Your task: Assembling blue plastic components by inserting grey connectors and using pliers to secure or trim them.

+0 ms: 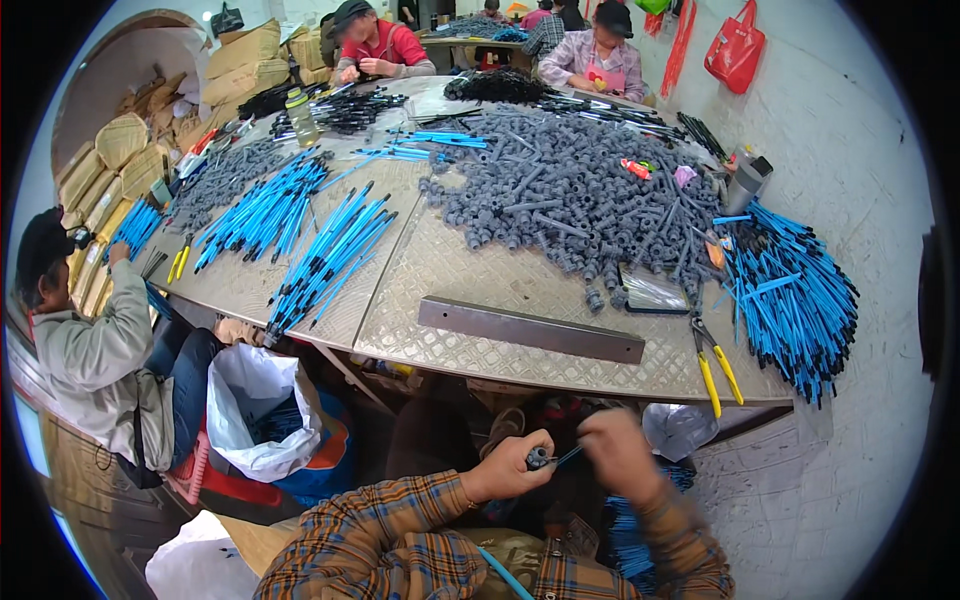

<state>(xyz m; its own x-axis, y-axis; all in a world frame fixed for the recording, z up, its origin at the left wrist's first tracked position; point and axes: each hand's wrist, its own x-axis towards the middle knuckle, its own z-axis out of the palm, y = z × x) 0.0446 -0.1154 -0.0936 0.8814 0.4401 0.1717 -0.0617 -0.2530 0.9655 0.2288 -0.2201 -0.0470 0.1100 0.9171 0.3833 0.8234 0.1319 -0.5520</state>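
My left hand [508,470] is closed round a small grey plastic fitting [537,458], its round end showing between thumb and fingers. Just to the right, my right hand [620,455] is closed and partly smeared by motion. A thin blue stick [569,457] runs from its fingers toward the fitting; whether the two touch, I cannot tell. Both hands are over my lap, below the table's near edge. Another blue stick [505,573] lies across my lap, and a bundle of blue sticks [630,540] sits beneath my right forearm.
A large heap of grey fittings [580,190] covers the table [400,310]. A metal bar [530,330] and yellow-handled pliers [715,365] lie near its front edge. Black-tipped blue sticks [790,295] hang over the right corner. A white sack [255,405] stands left; a co-worker [95,340] sits beyond.
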